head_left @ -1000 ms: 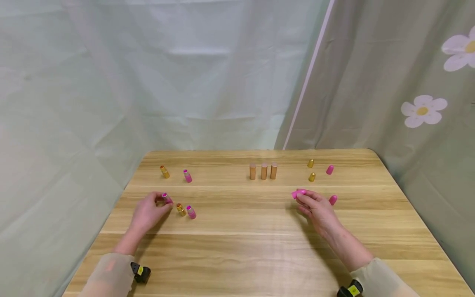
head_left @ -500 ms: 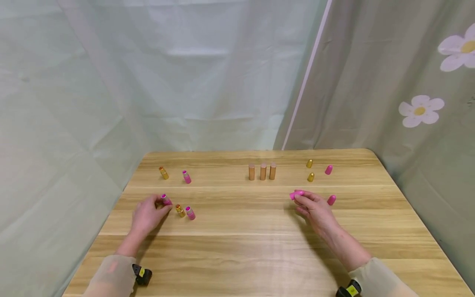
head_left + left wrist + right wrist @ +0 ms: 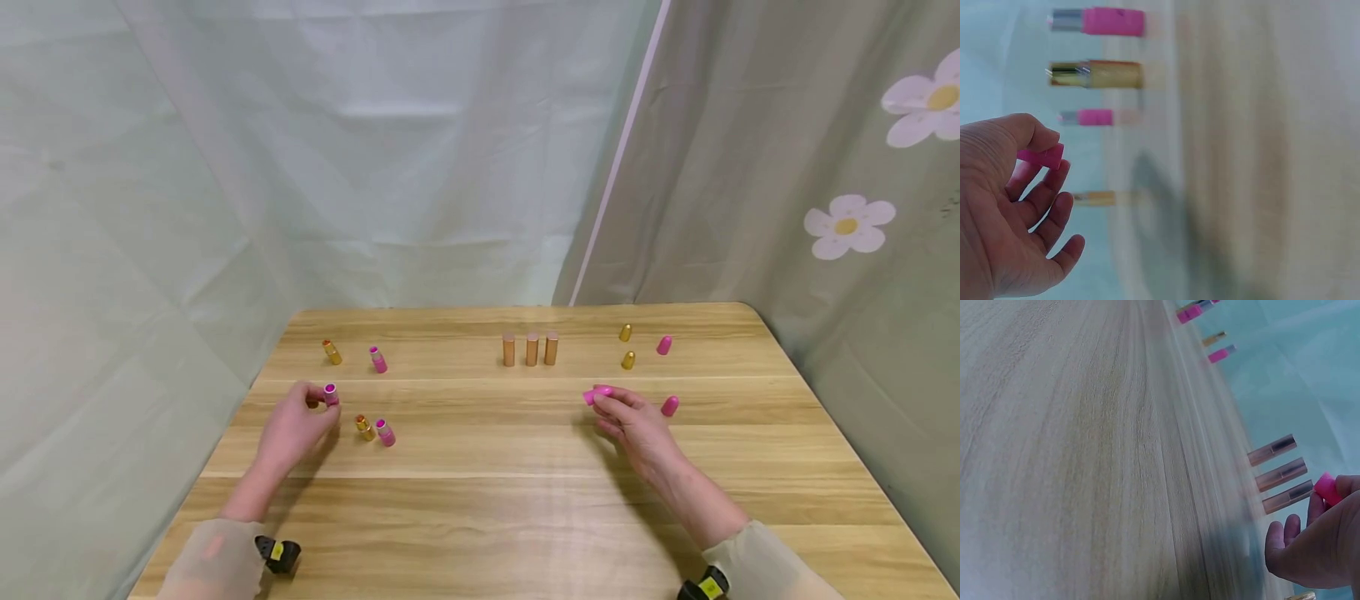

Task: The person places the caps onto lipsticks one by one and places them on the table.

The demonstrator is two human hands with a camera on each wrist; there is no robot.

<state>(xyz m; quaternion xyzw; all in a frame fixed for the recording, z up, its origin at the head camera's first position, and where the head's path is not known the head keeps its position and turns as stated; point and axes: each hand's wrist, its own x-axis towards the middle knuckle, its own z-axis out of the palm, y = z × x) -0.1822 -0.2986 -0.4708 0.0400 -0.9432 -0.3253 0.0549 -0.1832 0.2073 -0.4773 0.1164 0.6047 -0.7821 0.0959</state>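
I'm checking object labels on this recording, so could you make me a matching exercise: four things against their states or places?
1. left grip
2. right grip
3. copper tubes
4. gold caps

A. three, standing in a row
B. holds a pink cap
C. two, to the right of the copper tubes
D. holds a pink tube with a silvery rim

Pairs: 1-D; 2-B; 3-A; 4-C

A pale green cloth (image 3: 420,167) hangs behind the wooden table (image 3: 480,525); a grey cloth (image 3: 712,175) has white flowers (image 3: 847,227).
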